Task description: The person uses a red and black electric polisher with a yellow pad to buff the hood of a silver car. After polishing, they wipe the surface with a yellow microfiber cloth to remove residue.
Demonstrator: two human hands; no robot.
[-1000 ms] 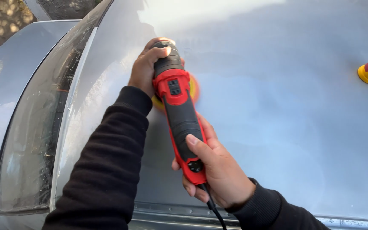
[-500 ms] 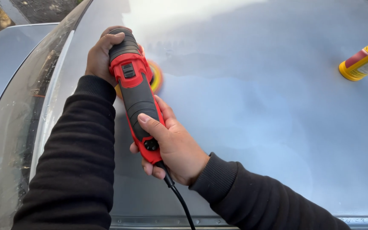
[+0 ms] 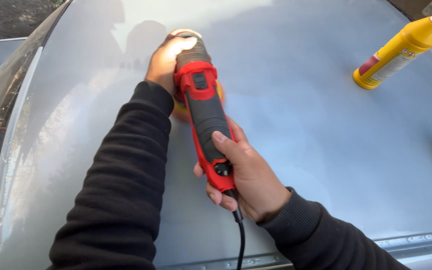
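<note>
On the hood (image 3: 326,125), best to keep the pad (image 3: 181,107) flat, left hand (image 3: 163,60) wrapped tight over the polisher (image 3: 203,110) head, right hand (image 3: 248,175) gripping its handle.

Black long sleeves, ribbed cuffs; bare hands.

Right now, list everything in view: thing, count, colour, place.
Handheld electric polisher: one, red and dark grey, centre, gripped by both hands.
Round polishing pad: one, yellow-orange, under the polisher's head, on the panel.
Power cord: one, black, trailing from the polisher's rear.
Plastic squeeze bottle: one, yellow with white cap, lying on the panel, upper right.
Car body panel: one, silver-grey, hazy, fills the view.
Left hand: on the polisher's head.
Right hand: around the rear handle.
Sleeves: two, black.
</note>
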